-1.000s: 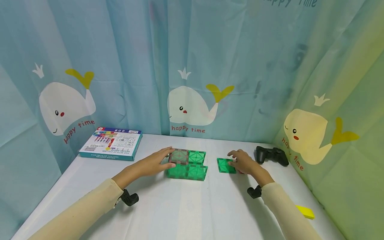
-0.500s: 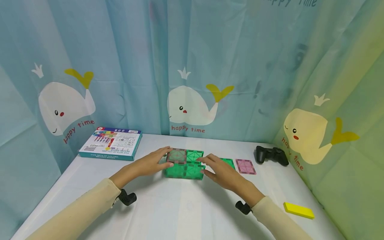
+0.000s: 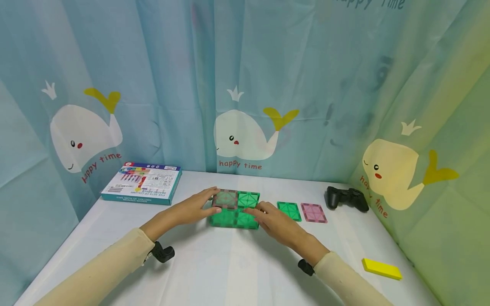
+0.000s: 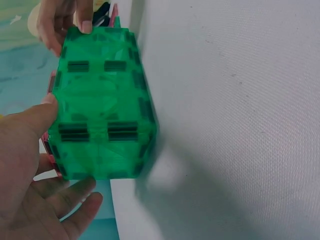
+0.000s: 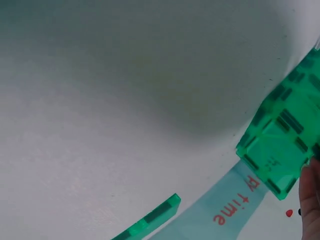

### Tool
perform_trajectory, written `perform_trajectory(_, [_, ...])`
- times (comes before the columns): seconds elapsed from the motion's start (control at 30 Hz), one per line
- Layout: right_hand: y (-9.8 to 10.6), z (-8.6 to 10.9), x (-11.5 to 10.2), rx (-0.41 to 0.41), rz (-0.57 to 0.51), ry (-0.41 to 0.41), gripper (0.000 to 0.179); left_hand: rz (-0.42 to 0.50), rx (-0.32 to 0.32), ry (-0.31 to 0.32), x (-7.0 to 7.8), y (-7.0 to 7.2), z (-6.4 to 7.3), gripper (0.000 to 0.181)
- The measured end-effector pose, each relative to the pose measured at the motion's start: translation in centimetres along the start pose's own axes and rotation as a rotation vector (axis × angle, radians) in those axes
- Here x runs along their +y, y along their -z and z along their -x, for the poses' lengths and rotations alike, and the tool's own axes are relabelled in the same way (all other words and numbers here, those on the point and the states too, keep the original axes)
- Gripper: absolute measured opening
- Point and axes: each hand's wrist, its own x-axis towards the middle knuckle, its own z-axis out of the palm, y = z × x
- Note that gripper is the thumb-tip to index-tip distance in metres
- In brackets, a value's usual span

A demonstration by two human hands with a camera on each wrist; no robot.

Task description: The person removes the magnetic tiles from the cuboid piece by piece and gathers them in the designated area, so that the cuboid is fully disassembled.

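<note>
One green square tile [image 3: 289,211], one pink tile [image 3: 314,213], one black gamepad [image 3: 346,198], one yellow block [image 3: 381,268], one teal box [image 3: 141,183] are lying loose.

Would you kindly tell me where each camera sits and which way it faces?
Head: worn on the head, facing forward and down at table and curtain; the left hand, right hand and sleeves show.
Left wrist: worn there, facing the block's near side; the left hand looms large, right-hand fingers at top.
Right wrist: worn there, facing table and block, with fingers at the right edge.
Shared: head and left wrist both show the block and both hands.
</note>
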Motion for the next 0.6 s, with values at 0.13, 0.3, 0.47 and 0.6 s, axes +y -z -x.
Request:
perform_trajectory(0.13, [-0.1, 0.1, -0.2, 0.019, 0.007, 0.010, 0.060, -0.002, -0.002, -0.001, 0.0, 0.1, 0.0, 0.079])
perform_trajectory(0.3, [0.4, 0.5, -0.7, 0.018, -0.070, -0.030, 0.054, -0.006, -0.011, -0.002, 0.1, 0.2, -0.1, 0.078])
perform_trajectory(0.47, [2.5, 1.1, 0.0, 0.127, -0.209, -0.086, 0.055, -0.008, -0.013, 0.000, 0.2, 0.3, 0.0, 0.077])
perform_trajectory(0.6, [4.2, 1.6, 2.0, 0.228, -0.208, -0.148, 0.053, -0.005, -0.010, -0.007, 0.2, 0.4, 0.1, 0.077])
